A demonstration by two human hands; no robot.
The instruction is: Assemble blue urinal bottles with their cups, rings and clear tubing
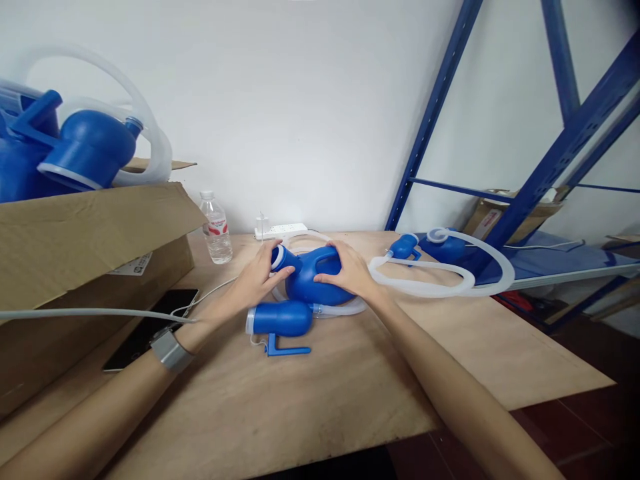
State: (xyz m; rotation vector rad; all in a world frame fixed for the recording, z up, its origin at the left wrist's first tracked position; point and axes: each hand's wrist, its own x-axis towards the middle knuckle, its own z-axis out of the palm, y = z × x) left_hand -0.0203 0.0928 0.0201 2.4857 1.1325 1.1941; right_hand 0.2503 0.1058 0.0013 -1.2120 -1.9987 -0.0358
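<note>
A blue plastic urinal bottle with a built-in handle lies on its side on the wooden table. My left hand is closed around its neck, thumb and fingers on either side of the white-rimmed mouth. My right hand grips the bottle's handle end, with the thumb over the handle. Just in front lies a blue funnel-shaped cup with a white rim and an L-shaped blue handle. A clear hose leaves the cup's narrow end and passes behind the bottle, where part of it is hidden.
To the right lie another blue bottle, a blue cup and a coiled clear hose. An open cardboard box with more blue parts stands left. A water bottle, a power strip, a phone and a blue shelf rack surround the table.
</note>
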